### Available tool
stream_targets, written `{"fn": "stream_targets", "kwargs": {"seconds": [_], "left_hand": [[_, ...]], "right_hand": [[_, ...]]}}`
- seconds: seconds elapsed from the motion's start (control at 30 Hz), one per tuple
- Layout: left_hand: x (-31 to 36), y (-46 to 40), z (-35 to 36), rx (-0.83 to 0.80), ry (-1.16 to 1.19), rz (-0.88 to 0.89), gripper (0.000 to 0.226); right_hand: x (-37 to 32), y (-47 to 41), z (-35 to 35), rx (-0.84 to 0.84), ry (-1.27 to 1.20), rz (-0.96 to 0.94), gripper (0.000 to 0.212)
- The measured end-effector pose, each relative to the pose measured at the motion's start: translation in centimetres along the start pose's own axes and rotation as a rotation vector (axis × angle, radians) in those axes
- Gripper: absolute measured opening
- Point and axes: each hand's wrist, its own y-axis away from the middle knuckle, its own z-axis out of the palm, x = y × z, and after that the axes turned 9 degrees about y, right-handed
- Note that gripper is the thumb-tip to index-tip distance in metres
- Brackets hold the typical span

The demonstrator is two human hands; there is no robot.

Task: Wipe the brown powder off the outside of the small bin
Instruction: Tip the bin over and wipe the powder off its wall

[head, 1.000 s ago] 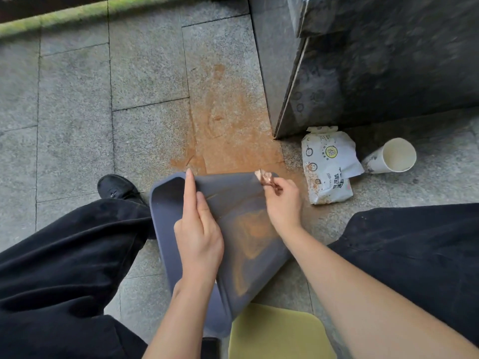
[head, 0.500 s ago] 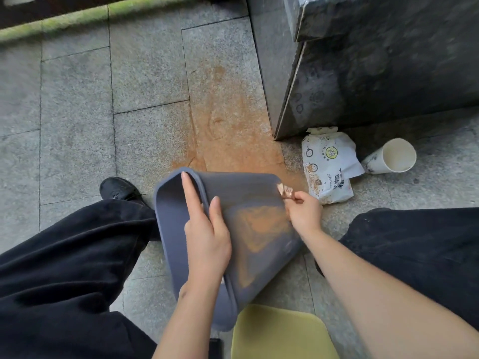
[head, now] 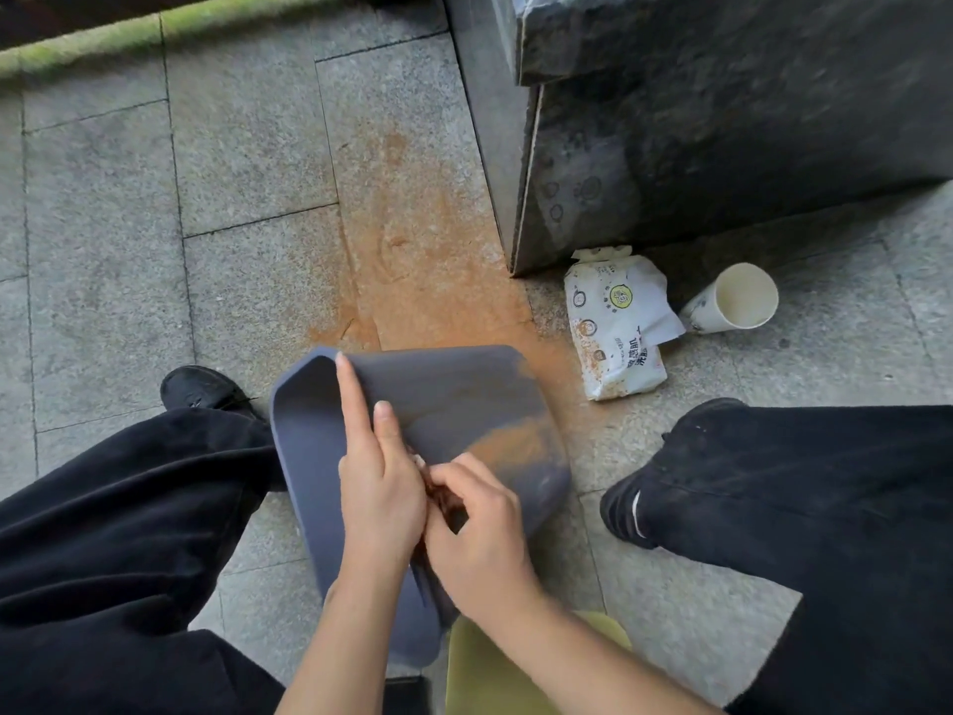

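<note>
The small grey bin (head: 454, 399) lies tilted on its side between my knees, its open mouth facing left. A patch of brown powder (head: 508, 446) clings to its upturned wall near the right edge. My left hand (head: 379, 472) grips the bin's rim, index finger stretched along the edge. Pressed against the wall just right of it, my right hand (head: 479, 534) is closed on a crumpled, brown-stained wipe (head: 438, 495), mostly hidden between the two hands.
Brown powder (head: 412, 270) is spread over the stone paving beyond the bin. A white wipes packet (head: 616, 327) and a tipped paper cup (head: 732, 299) lie at the foot of a dark stone block (head: 722, 136). A yellow-green stool (head: 495, 668) sits below. My black-trousered legs flank the bin.
My right hand has dragged the wipe from the bin's far right corner down towards me, next to my left hand. The powder patch is smaller. The bin has tilted slightly.
</note>
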Motion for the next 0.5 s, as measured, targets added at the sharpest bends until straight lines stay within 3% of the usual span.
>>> {"fn": "stream_targets", "kwargs": {"seconds": [0.1, 0.23, 0.33, 0.4, 0.5], "left_hand": [[-0.2, -0.4, -0.3, -0.035, -0.051, 0.034, 0.055], [-0.2, -0.5, 0.3, -0.063, -0.116, 0.045, 0.055], [-0.1, -0.4, 0.6, -0.061, -0.138, 0.062, 0.056], [-0.4, -0.7, 0.1, -0.038, -0.129, 0.05, 0.056], [-0.5, -1.1, -0.8, -0.017, -0.128, 0.041, 0.057]], "right_hand": [[3.2, -1.8, -0.8, 0.013, 0.082, 0.0, 0.007], [11.1, -5.3, -2.9, 0.151, 0.223, 0.468, 0.024], [15.8, -6.1, -4.6, 0.133, 0.271, 0.716, 0.025], [16.7, -5.2, -4.4, 0.097, 0.316, 0.769, 0.021], [15.0, -3.5, -3.2, 0.188, 0.318, 0.746, 0.016]]}}
